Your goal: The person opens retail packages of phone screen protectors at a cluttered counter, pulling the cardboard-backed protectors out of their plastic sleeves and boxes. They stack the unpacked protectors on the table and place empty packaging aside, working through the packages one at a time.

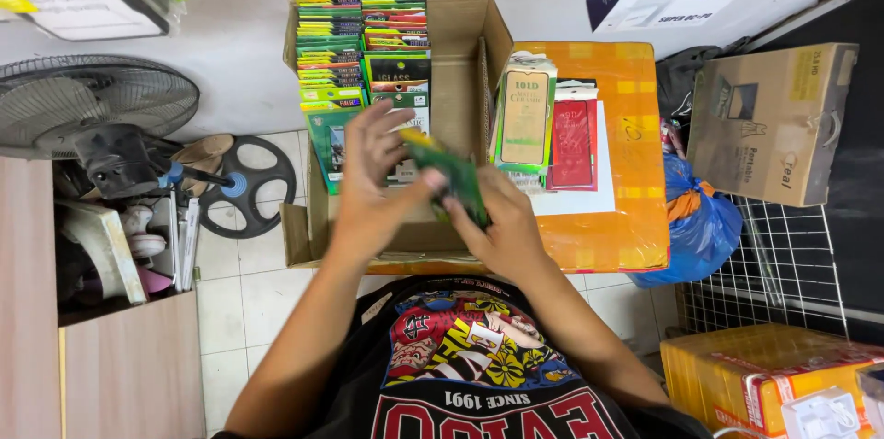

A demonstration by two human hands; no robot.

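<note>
A view from above is given, looking down at a person's two bare hands held over an open cardboard box (465, 61). A slim green packet (453, 179), blurred by motion, is gripped between both hands just above the box's front edge. The left hand (373, 183) is curled around the packet's upper end, with its fingers spread over the stock behind. The right hand (502, 229) is closed on the packet's lower end from below, with the thumb pressed on top.

Inside the box, rows of flat green, yellow and red packets (361, 57) are stacked upright along the back and left side. To the right of the box, an orange-wrapped surface (635, 172) is seen, on which a pale green packet (525, 117) and a red packet (573, 144) lie side by side, just touching.

Further right, a blue plastic bag (700, 227) rests near a brown carton (769, 121) and a white wire rack (783, 264). At the left, a grey fan (87, 107) is placed above a low wooden cabinet (129, 365). A tiled floor (235, 292) is visible below the box.
</note>
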